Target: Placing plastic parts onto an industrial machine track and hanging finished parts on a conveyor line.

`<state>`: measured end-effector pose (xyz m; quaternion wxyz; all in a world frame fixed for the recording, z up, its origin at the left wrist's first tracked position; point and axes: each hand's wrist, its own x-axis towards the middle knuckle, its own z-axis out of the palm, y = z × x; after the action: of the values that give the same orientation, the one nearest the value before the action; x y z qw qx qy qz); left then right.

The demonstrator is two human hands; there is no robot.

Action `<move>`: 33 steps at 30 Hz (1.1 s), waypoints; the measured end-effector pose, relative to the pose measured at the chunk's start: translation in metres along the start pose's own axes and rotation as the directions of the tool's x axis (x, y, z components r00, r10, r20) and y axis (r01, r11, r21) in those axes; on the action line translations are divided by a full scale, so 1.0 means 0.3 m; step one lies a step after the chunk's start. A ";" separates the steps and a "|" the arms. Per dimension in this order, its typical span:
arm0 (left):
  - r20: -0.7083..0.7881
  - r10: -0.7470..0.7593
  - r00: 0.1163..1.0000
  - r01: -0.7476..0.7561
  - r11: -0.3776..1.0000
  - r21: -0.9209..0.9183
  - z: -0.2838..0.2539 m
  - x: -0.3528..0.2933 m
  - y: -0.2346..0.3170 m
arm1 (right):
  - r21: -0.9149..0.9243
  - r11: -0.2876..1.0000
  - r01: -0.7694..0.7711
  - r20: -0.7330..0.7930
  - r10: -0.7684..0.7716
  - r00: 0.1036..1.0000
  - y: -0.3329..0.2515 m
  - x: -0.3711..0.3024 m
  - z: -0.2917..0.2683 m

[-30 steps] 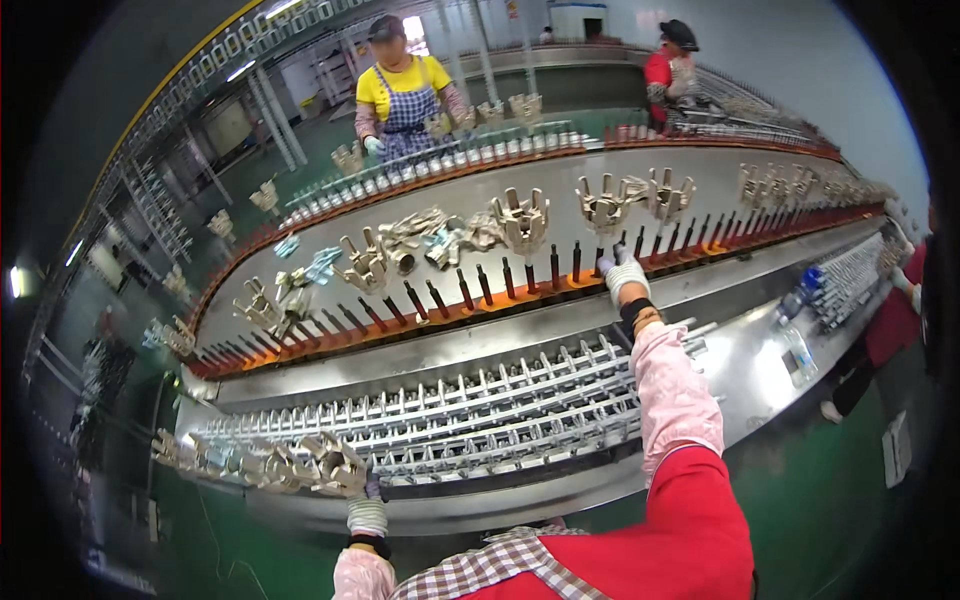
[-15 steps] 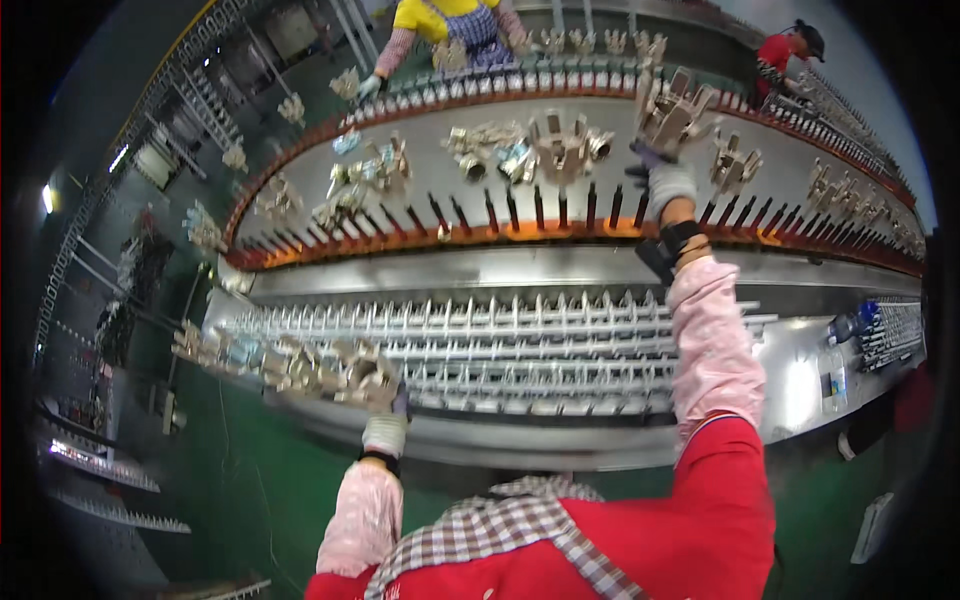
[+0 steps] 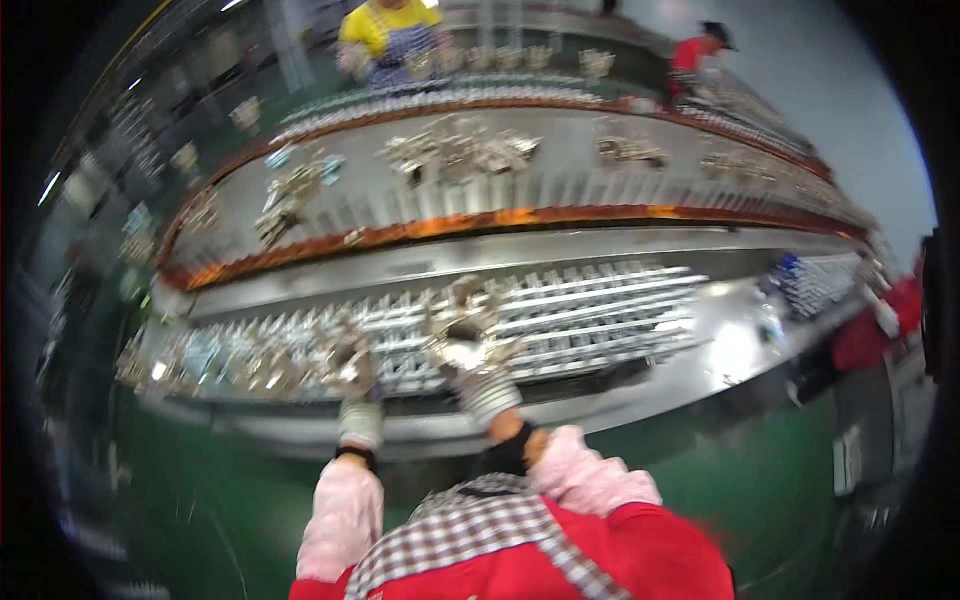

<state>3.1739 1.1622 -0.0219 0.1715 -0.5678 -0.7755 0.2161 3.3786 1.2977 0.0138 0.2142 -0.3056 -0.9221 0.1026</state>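
Observation:
My right hand, in a pale glove with a dark wrist strap, grips a shiny metal casting with prongs and a round opening, held over the rack bars. To its left, my gloved left hand is closed at the lower end of a similar pronged metal piece. Its fingers are partly hidden and blurred. Beside that hand, more castings lie in a row at the left end of the bench. Beneath both hands stretch several light metal racks with short prongs.
Past the bench runs an orange-brown conveyor with upright dark pegs. Clusters of castings sit on the metal surface behind it. A person in yellow stands across; another in red works farther right. A blue-ended bundle lies on the right.
My right hand has come back from the far conveyor to the near bench with a casting. My left hand has shifted slightly left. The whole view has swung to the right.

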 end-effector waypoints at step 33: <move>0.290 -0.388 0.875 0.373 0.159 -0.914 0.024 0.065 0.160 | 0.695 0.697 -0.176 0.258 -0.013 0.966 0.639 -0.115 -0.482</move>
<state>3.2031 1.1923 -0.0530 -0.1507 -0.3423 -0.8605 -0.3459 3.5695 1.4370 0.0693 0.1964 -0.2248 -0.8147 0.4972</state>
